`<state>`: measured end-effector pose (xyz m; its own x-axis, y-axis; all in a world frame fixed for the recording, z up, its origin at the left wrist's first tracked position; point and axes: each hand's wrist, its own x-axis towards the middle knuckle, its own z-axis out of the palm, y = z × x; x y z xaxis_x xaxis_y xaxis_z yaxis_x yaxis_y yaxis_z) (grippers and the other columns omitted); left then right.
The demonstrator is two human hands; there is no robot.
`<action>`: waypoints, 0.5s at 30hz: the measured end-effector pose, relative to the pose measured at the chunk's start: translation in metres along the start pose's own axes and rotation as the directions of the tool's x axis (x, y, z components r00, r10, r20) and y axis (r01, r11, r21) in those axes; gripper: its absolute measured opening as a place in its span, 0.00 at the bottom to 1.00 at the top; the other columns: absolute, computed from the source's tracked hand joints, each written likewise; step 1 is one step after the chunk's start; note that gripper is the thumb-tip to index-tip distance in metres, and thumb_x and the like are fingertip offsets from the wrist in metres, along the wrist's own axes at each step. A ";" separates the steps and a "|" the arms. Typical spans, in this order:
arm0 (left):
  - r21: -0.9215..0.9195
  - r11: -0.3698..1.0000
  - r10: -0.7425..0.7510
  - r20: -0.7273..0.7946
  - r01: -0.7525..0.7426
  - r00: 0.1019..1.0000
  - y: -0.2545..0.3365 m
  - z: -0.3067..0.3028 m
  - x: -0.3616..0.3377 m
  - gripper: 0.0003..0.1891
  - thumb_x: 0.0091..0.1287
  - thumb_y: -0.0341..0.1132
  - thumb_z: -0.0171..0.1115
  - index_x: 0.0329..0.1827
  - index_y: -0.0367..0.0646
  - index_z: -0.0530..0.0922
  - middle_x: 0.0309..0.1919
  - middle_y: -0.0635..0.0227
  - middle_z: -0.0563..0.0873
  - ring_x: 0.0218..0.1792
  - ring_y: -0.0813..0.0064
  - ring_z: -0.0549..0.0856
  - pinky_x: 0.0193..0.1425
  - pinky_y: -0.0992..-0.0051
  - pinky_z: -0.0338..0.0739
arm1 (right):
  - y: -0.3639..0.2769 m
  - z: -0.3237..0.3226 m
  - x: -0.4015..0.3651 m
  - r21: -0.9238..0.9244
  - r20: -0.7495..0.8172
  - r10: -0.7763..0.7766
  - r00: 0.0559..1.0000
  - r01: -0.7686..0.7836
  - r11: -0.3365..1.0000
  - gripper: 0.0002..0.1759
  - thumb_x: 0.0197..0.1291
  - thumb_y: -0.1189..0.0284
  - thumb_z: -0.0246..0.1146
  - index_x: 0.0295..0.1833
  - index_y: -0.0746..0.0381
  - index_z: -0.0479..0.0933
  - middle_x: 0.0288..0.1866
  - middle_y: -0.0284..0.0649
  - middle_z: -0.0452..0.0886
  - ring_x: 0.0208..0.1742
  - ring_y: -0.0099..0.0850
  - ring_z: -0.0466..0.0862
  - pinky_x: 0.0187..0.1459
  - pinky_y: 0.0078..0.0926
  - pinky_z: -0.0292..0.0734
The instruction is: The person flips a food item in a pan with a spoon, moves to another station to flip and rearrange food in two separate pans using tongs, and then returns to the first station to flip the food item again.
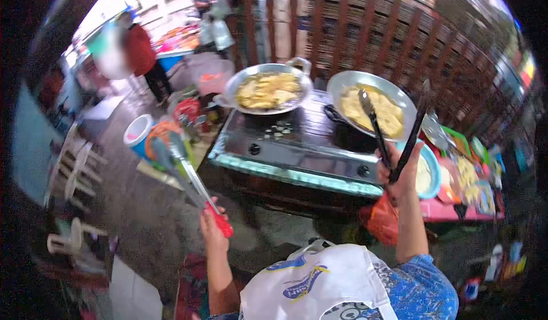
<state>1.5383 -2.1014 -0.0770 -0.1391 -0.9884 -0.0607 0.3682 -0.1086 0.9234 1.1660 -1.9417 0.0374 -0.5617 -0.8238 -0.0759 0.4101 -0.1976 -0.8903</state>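
Note:
My left hand (215, 224) is closed round the red handle of metal tongs (188, 168), which point up and away over the floor left of the stove. Black tongs (406, 146) are gripped in my right hand (406, 174), their two arms spread apart. One arm's tip overlaps the right wok (374, 80) in view; whether it touches the food cannot be told. Pale battered pieces (379, 111) fry in oil in that wok. Golden pieces (268, 90) lie in the left wok (234, 100). Both woks sit on a two-burner stove (274, 157).
A light-blue basin (435, 174) of pale batter stands right of the stove, beside a pink table (456, 211) with sliced food. A blue-and-white bucket (138, 134) is at the left. Behind the stove runs a slatted wooden fence (342, 29). A person in red (140, 49) stands farther back.

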 end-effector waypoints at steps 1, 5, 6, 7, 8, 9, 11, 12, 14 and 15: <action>-0.017 1.000 0.014 0.048 -0.013 0.999 0.004 0.003 0.004 0.21 0.69 0.52 0.45 0.56 0.48 0.69 0.31 0.73 0.76 0.27 0.82 0.74 0.22 0.82 0.70 | -0.015 -0.021 -0.004 0.026 -0.043 -0.010 0.999 0.011 1.000 0.55 0.46 0.25 0.34 0.58 0.64 0.66 0.33 0.34 0.72 0.15 0.21 0.64 0.15 0.19 0.56; -0.112 0.988 0.129 0.217 -0.107 0.968 0.009 0.013 0.029 0.23 0.67 0.42 0.54 0.60 0.39 0.63 0.54 0.63 0.73 0.39 0.79 0.74 0.38 0.78 0.74 | -0.077 -0.059 -0.020 -0.074 -0.298 -0.114 0.948 0.096 0.993 0.39 0.56 0.35 0.42 0.47 0.61 0.71 0.23 0.31 0.71 0.15 0.20 0.65 0.15 0.17 0.56; -0.112 0.989 0.125 0.232 -0.101 0.965 0.016 0.020 0.033 0.23 0.67 0.42 0.54 0.60 0.39 0.63 0.54 0.63 0.73 0.39 0.79 0.74 0.38 0.78 0.74 | -0.088 -0.083 -0.016 -0.170 -0.246 -0.140 0.959 0.099 0.980 0.36 0.58 0.38 0.44 0.46 0.61 0.72 0.23 0.31 0.71 0.15 0.20 0.65 0.15 0.17 0.56; -0.077 0.992 0.117 0.257 -0.101 0.959 0.022 0.030 0.037 0.22 0.67 0.39 0.53 0.60 0.39 0.63 0.54 0.64 0.73 0.38 0.79 0.74 0.38 0.78 0.73 | -0.099 -0.119 -0.011 -0.266 -0.190 -0.159 0.969 0.105 0.958 0.33 0.59 0.40 0.46 0.46 0.61 0.72 0.23 0.31 0.71 0.15 0.20 0.65 0.15 0.17 0.56; -0.040 0.994 0.107 0.279 -0.100 0.954 0.027 0.039 0.041 0.22 0.67 0.36 0.53 0.61 0.38 0.62 0.54 0.64 0.73 0.38 0.79 0.74 0.38 0.79 0.73 | -0.111 -0.151 -0.005 -0.363 -0.155 -0.103 0.983 0.040 0.931 0.26 0.62 0.47 0.50 0.46 0.60 0.73 0.26 0.31 0.71 0.15 0.19 0.65 0.15 0.17 0.56; -0.037 0.995 0.101 0.286 -0.094 0.953 0.029 0.045 0.048 0.22 0.67 0.36 0.53 0.61 0.38 0.62 0.54 0.64 0.73 0.38 0.79 0.74 0.38 0.79 0.73 | -0.130 -0.155 -0.002 -0.549 -0.207 -0.064 0.976 -0.062 0.833 0.29 0.58 0.48 0.55 0.51 0.62 0.72 0.31 0.36 0.75 0.21 0.20 0.70 0.18 0.17 0.61; 0.206 0.955 0.131 0.357 -0.215 0.925 0.038 0.066 0.061 0.22 0.66 0.30 0.53 0.62 0.37 0.61 0.53 0.65 0.73 0.38 0.82 0.74 0.38 0.80 0.72 | -0.141 -0.146 0.011 -0.839 -0.312 -0.232 0.922 -0.152 0.523 0.35 0.52 0.48 0.61 0.55 0.66 0.71 0.38 0.43 0.80 0.33 0.28 0.79 0.30 0.23 0.73; 0.296 0.938 0.085 0.301 -0.178 0.950 0.045 0.083 0.059 0.26 0.62 0.24 0.56 0.64 0.35 0.59 0.52 0.66 0.73 0.40 0.81 0.75 0.42 0.80 0.73 | -0.139 -0.176 0.028 -0.976 -0.149 -0.397 0.905 -0.069 0.208 0.42 0.44 0.48 0.66 0.58 0.68 0.69 0.46 0.51 0.79 0.47 0.39 0.80 0.45 0.33 0.74; 0.408 0.866 0.128 0.378 -0.289 0.917 0.051 0.117 0.061 0.28 0.60 0.24 0.58 0.64 0.36 0.59 0.52 0.66 0.73 0.42 0.79 0.75 0.45 0.79 0.73 | -0.151 -0.159 0.034 -0.994 -0.088 -0.331 0.940 -0.102 -0.026 0.41 0.43 0.50 0.66 0.58 0.67 0.70 0.48 0.51 0.79 0.49 0.41 0.79 0.50 0.33 0.72; 0.499 0.770 0.160 0.452 -0.397 0.878 0.055 0.135 0.061 0.30 0.58 0.23 0.60 0.64 0.36 0.60 0.52 0.66 0.73 0.44 0.77 0.76 0.48 0.78 0.73 | -0.155 -0.152 0.039 -0.959 -0.037 -0.244 0.969 -0.103 -0.264 0.40 0.42 0.52 0.67 0.57 0.67 0.70 0.50 0.51 0.78 0.51 0.43 0.78 0.54 0.34 0.69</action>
<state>1.4259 -2.1535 0.0216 -0.4784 -0.8369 0.2660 -0.1196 0.3621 0.9244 0.9711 -1.8624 0.1043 -0.6710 -0.7305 0.1269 -0.7394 0.6465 -0.1878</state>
